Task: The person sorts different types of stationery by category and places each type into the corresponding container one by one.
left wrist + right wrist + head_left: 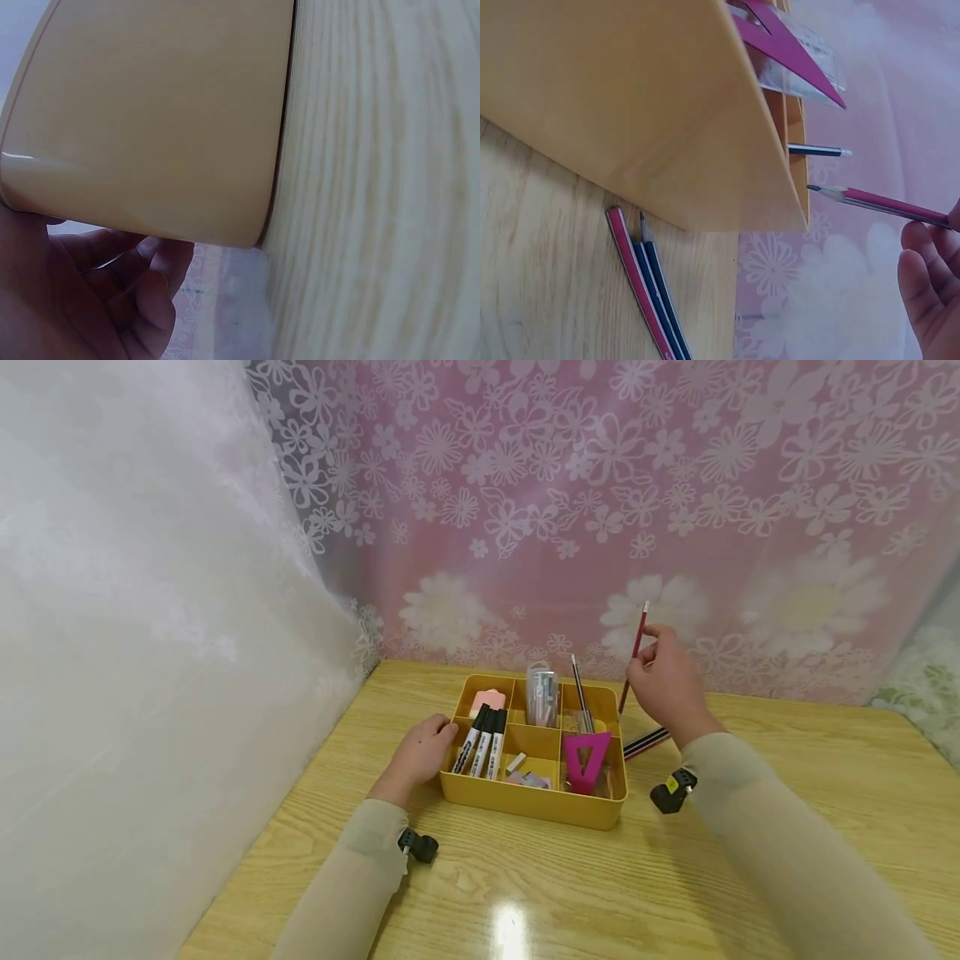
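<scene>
A yellow divided storage box (532, 797) sits on the table. My left hand (422, 750) is at its left wall, with curled fingers (154, 300) against the outside near the rim. Above the box's back right corner, my right hand (667, 681) pinches a red pencil (638, 639). The pencil slants with its white end up, and its sharpened point (817, 187) is close to the rim. A dark striped pencil (580, 689) stands in the back right compartment. More pencils (645, 743), red and dark, lie on the table right of the box.
Black-capped markers (482, 752) and a pink item (487, 700) fill the left compartments. A clear case (542, 697) stands in the back middle; erasers (528, 779) lie in the front middle. A magenta set square (587, 760) leans in the front right. A floral curtain (525, 568) hangs behind.
</scene>
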A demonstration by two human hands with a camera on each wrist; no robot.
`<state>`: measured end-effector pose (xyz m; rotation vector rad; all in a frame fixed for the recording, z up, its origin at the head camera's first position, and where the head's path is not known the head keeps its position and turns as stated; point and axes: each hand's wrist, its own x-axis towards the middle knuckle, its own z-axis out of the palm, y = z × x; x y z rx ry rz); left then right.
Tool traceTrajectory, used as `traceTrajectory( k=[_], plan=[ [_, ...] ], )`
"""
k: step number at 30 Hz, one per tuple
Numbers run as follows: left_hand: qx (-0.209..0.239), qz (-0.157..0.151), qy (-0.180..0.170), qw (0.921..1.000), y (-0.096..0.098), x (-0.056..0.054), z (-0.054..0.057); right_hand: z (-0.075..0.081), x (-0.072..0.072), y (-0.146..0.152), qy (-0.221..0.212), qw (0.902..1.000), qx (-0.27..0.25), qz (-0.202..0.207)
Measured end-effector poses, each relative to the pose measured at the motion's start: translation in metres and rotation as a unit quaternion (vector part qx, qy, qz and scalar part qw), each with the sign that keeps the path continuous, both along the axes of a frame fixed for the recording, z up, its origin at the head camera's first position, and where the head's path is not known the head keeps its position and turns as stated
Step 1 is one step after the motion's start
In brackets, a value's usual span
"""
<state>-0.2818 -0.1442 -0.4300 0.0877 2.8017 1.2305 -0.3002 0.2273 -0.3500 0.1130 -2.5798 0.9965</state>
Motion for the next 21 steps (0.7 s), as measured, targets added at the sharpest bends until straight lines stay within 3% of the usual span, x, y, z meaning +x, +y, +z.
traceTrajectory(
  k=[10, 21],
  plan=[
    [0.001, 0.001, -0.005, 1.0, 0.0, 0.002, -0.002, -0.013, -0.005, -0.011, -0.027, 0.9988, 0.029, 0.029],
    [-0.002, 0.006, -0.007, 1.0, 0.002, 0.0, -0.002, -0.02, -0.001, 0.007, -0.056, 0.9966, 0.052, 0.031]
  ],
)
